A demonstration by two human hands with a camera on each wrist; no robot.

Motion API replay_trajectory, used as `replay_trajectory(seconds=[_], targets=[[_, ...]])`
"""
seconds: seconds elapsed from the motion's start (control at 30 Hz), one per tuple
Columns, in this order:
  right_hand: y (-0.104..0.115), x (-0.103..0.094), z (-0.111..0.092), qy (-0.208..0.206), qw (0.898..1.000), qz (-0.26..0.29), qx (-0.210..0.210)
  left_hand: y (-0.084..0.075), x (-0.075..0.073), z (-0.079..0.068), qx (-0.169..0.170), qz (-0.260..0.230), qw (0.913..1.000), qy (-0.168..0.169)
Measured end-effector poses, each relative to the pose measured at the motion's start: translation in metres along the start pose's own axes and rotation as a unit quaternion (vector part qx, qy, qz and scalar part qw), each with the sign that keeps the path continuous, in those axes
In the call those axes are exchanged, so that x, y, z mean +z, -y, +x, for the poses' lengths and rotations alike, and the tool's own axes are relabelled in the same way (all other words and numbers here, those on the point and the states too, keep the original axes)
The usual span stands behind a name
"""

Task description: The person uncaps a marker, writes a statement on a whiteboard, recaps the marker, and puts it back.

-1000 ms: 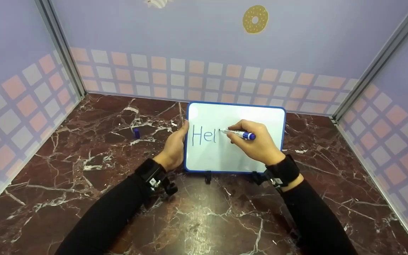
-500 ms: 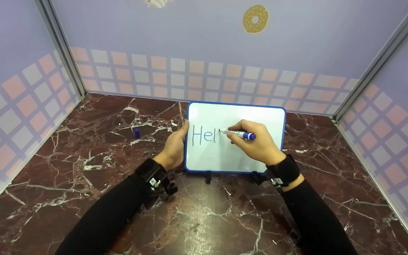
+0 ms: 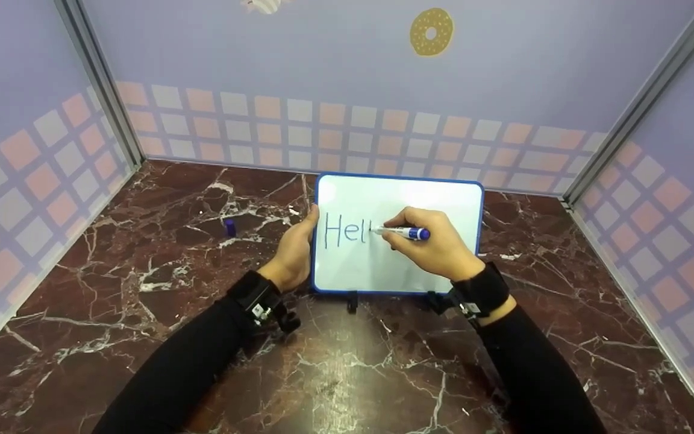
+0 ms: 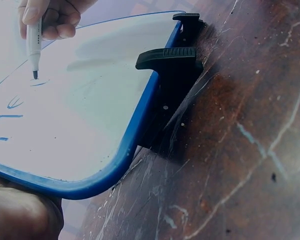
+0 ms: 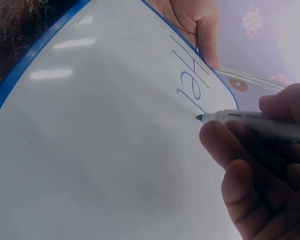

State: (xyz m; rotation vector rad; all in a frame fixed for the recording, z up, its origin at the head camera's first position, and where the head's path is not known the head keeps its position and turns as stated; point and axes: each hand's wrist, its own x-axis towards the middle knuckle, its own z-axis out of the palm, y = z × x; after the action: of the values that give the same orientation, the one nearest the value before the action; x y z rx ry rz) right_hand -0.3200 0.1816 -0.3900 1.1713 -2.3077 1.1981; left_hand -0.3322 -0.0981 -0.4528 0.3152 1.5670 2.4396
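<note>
A blue-framed whiteboard (image 3: 353, 271) leans back on the table with "Hel" in blue letters and a short stroke after them. My left hand (image 3: 291, 253) holds its left edge, the thumb up along the frame and the other fingers hidden behind. Between thumb and fingers my right hand (image 3: 434, 241) pinches a white-and-blue whiteboard marker (image 3: 412, 233). Its dark tip meets the board at the new stroke. The right wrist view shows this marker (image 5: 245, 118) uncapped beside the letters. Black stand clips (image 4: 170, 59) hook over the board's lower edge in the left wrist view.
A blue marker cap (image 3: 230, 227) stands on the dark marbled table (image 3: 160, 325), left of the left hand. Lilac panels with pink and white squares (image 3: 333, 113) close off the back and both sides. A grey metal post (image 3: 112, 102) marks the back left corner.
My right hand has drawn the marker tip slightly downward, leaving a short stroke to the right of "Hel". My left hand keeps its hold on the board.
</note>
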Motion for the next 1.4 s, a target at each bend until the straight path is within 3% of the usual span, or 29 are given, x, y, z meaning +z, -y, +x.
replay_trajectory(seconds=[0.43, 0.73, 1.4], targets=[[0.0016, -0.0005, 0.0011, 0.035, 0.999, 0.007, 0.019, -0.0007, -0.0012, -0.0007, -0.002, 0.007, 1.0000, 0.002], [0.0057, -0.0013, 0.0008, 0.054, 0.996, 0.038, 0.058, -0.0012, -0.0012, -0.0015, -0.004, 0.009, 0.9999, -0.001], [0.0072, -0.0031, -0.0008, 0.059, 0.993, 0.030, 0.098, -0.0009, -0.0001, -0.0014, -0.005, 0.001, 1.0000, -0.006]])
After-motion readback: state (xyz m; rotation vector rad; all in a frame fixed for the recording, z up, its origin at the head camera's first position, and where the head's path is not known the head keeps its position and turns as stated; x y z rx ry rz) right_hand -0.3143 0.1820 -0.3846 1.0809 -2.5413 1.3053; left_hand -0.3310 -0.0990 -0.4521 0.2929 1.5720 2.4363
